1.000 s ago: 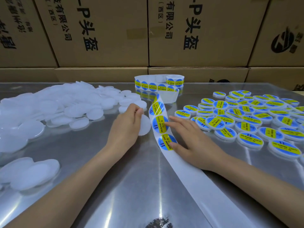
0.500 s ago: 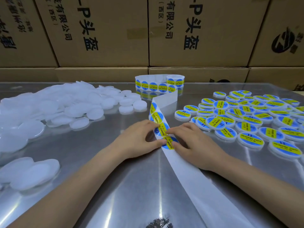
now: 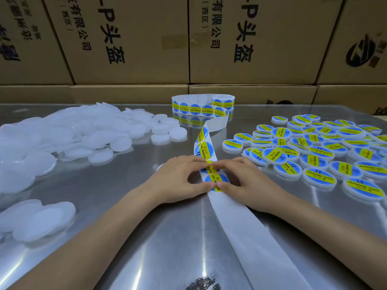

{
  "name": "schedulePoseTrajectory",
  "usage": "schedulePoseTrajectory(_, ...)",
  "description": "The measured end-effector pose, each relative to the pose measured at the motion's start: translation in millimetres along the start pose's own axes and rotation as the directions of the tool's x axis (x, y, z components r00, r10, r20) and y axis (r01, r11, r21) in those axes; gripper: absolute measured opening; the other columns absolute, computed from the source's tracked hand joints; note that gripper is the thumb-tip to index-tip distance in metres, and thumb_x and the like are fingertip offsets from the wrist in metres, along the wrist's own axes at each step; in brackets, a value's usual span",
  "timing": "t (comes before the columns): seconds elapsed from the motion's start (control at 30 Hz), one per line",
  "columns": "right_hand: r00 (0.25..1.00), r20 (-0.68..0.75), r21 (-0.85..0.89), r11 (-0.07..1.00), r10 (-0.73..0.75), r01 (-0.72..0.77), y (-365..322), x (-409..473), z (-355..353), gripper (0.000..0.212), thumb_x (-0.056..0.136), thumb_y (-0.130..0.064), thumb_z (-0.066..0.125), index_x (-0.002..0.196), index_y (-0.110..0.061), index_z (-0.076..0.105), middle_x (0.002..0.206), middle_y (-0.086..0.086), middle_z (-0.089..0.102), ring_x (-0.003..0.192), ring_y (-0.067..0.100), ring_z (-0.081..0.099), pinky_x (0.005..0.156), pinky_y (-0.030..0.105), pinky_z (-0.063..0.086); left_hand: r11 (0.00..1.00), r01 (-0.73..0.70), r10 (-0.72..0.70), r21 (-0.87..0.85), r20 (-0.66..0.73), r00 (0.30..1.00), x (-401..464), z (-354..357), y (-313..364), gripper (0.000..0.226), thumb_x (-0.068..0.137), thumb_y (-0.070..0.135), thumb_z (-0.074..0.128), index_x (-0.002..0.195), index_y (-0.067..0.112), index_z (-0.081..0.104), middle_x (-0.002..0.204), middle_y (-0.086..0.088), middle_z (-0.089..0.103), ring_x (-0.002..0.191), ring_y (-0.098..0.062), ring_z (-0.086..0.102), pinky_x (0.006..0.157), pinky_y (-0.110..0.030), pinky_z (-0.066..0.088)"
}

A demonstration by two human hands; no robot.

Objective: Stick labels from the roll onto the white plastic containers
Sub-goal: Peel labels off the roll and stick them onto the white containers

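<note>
Both hands meet over the strip (image 3: 211, 164), which runs away from the person: left hand (image 3: 180, 181) and right hand (image 3: 247, 181) curl round one label (image 3: 215, 181) lying between their thumbs.

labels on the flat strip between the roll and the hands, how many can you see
4: two fully showing beyond the hands, one mostly covered between the fingertips, one nearest, framed by both thumbs. Fingers may hide more.
</note>
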State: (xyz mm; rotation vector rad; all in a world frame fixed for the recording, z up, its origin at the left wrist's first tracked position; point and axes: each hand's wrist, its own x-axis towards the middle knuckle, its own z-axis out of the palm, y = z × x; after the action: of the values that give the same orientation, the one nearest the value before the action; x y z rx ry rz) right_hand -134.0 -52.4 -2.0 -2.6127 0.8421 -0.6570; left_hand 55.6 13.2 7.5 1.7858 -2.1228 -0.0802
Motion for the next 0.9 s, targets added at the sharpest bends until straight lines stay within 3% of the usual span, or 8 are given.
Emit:
schedulePoseTrajectory(0.1,0.999,-0.035,0.008,1.000,-0.008,0.008,-0.1,-0.3,-0.2,0.044,0.088,-0.034,0.060,0.130,-0.032,0.049,0.115,-0.022,0.054,0.114,0.004,0.038,0.093,0.020,0.034,0.999,-0.009,0.007,-0.037,-0.038,0.999,0.6,0.8,1.0,0.048,0.085,0.052,0.058,0.128,0.029,0.059,0.135,0.015,0.052,0.126,0.001,0.041,0.105,-0.022,0.032)
schedulePoseTrajectory(0.27,0.996,-0.090,-0.019,1.000,-0.001,-0.001,-0.9,-0.3,-1.3,0.036,0.087,-0.034,0.061,0.122,-0.031,0.053,0.107,-0.003,0.064,0.107,0.009,0.045,0.089,0.028,0.039,0.999,-0.043,0.043,-0.032,-0.022,0.999,2.8,0.2,4.9,0.041,0.088,0.047,0.057,0.123,0.025,0.062,0.130,0.014,0.058,0.122,0.000,0.047,0.101,-0.024,0.037)
schedulePoseTrajectory(0.43,0.973,-0.208,-0.017,0.995,-0.100,0.099,-7.6,-2.9,-4.1,0.017,0.087,-0.030,0.064,0.102,-0.022,0.061,0.104,-0.007,0.065,0.104,0.013,0.052,0.091,0.029,0.039,0.998,-0.048,0.048,-0.046,0.004,0.999,2.0,-1.5,5.9,0.043,0.087,0.052,0.056,0.124,0.031,0.062,0.131,0.016,0.055,0.122,0.001,0.046,0.099,-0.019,0.035)
schedulePoseTrajectory(0.53,0.949,-0.312,0.172,0.979,-0.046,0.104,-16.3,-2.8,-8.2,0.026,0.090,-0.037,0.054,0.081,-0.014,0.063,0.089,-0.003,0.066,0.092,0.013,0.054,0.086,0.029,0.040,0.999,-0.037,0.039,-0.036,0.062,0.997,0.4,-3.0,6.9,0.057,0.081,0.068,0.050,0.129,0.037,0.056,0.137,0.019,0.049,0.124,-0.001,0.041,0.103,-0.022,0.032)
schedulePoseTrajectory(0.67,0.929,-0.348,0.478,0.876,0.125,0.061,-27.2,-1.2,-14.1,0.044,0.088,-0.040,0.040,0.082,-0.006,0.067,0.083,0.010,0.063,0.085,0.017,0.056,0.082,0.033,0.042,1.000,-0.028,0.029,-0.007,0.098,0.995,-1.3,-3.9,7.5,0.085,0.069,0.081,0.021,0.132,0.033,0.053,0.140,0.019,0.044,0.127,-0.002,0.038,0.107,-0.024,0.028)
schedulePoseTrajectory(0.73,0.916,-0.347,0.618,0.784,0.202,0.061,-30.8,-0.4,-15.8,0.042,0.089,-0.040,0.045,0.085,-0.004,0.067,0.084,0.000,0.067,0.085,0.008,0.058,0.081,0.023,0.043,1.000,-0.030,0.030,0.004,0.085,0.996,-2.1,-3.4,6.9,0.083,0.071,0.081,0.023,0.132,0.033,0.052,0.141,0.020,0.043,0.127,-0.002,0.037,0.105,-0.020,0.026)
schedulePoseTrajectory(0.8,0.912,-0.322,0.714,0.698,0.254,0.058,-31.2,2.3,-17.1,0.033,0.094,-0.030,0.052,0.090,0.001,0.064,0.081,-0.010,0.066,0.081,0.001,0.058,0.079,0.023,0.045,0.999,-0.048,0.047,0.012,0.067,0.997,-2.7,-2.6,7.8,0.074,0.076,0.075,0.029,0.133,0.033,0.051,0.142,0.019,0.043,0.128,-0.001,0.035,0.103,-0.017,0.024)
schedulePoseTrajectory(0.9,0.926,-0.181,0.844,0.536,0.330,-0.026,-27.4,3.3,-15.1,0.013,0.092,-0.022,0.055,0.085,-0.020,0.066,0.087,-0.009,0.064,0.087,0.003,0.059,0.077,0.031,0.050,0.998,-0.055,0.056,-0.023,0.050,0.997,-3.5,-0.3,10.3,0.070,0.077,0.072,0.035,0.135,0.034,0.049,0.144,0.020,0.040,0.131,0.002,0.031,0.107,-0.018,0.023)
